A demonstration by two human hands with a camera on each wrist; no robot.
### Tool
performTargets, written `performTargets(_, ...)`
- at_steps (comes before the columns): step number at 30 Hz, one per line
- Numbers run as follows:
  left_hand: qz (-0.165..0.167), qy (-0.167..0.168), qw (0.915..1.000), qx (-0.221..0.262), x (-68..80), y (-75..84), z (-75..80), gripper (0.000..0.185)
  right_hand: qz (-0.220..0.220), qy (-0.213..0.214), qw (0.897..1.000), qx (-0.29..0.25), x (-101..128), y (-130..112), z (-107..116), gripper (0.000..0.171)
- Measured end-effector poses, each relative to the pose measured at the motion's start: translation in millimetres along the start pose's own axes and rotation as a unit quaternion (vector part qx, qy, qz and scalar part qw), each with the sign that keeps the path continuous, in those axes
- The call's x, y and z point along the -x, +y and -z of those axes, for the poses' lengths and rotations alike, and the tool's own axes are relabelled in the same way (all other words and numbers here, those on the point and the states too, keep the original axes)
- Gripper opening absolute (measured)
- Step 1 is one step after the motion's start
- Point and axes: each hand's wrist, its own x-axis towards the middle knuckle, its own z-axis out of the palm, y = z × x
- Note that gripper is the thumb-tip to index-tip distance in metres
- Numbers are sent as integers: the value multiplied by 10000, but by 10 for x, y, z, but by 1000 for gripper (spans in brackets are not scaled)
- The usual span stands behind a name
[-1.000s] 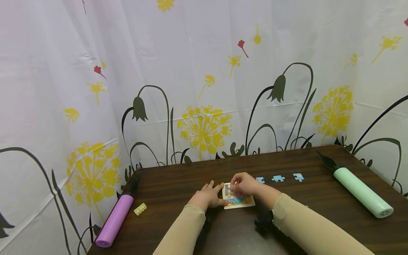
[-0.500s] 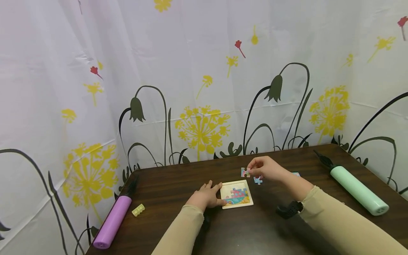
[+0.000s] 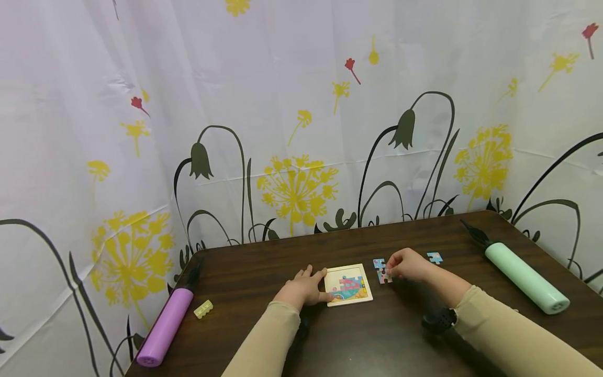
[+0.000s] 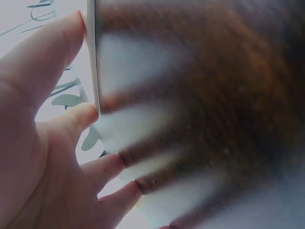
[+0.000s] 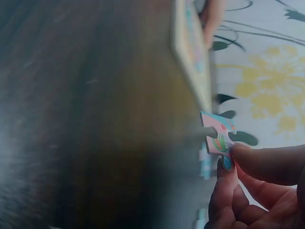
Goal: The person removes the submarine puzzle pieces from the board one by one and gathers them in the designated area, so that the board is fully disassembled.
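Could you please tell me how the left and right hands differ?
The left hand spreads its fingers, while the right hand pinches a puzzle piece. The left hand touches the puzzle tray; the right hand is apart from it. Both emerge from beige sleeves.

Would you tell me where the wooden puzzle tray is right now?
In the head view, the wooden puzzle tray lies on the table, with the left hand at its left edge and the puzzle piece in the right hand to its right.
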Motion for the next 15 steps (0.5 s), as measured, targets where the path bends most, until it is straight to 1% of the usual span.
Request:
performTargets(3,-7,-8,10000,-12,-13,-5,-6,76,-115,135,9998,100,-40,94,-53,5)
performTargets(7,-11,-17,10000,-29,-34,-15,-18,76,-151,281,9994,161,-71,165,-84,5)
performTargets(15,12,-34,10000,32,-23,-22,-28,77,-129,363,9992,-45,-76,211,-124,9)
